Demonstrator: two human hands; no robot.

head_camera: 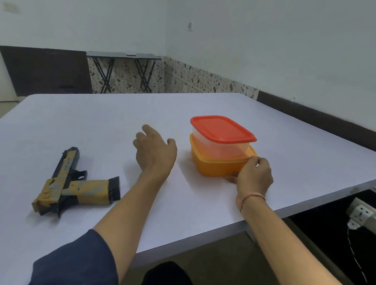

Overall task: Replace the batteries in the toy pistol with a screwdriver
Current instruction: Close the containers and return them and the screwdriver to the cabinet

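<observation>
Matt smooth table [209, 112]; glossy translucent plastic boxes [221, 155].

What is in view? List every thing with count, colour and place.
pistol: one, tan and black, on its side, table's near left
red-lidded tub: one, clear, sits on the orange tub
orange tub: one, orange, table's right side
table: one, pale lilac, under all these
folding table: one, dark, by the far wall
adapter: one, white, in a wall socket, lower right
left hand: one, open, between pistol and tubs
right hand: one, grips the orange tub's near right corner
</observation>
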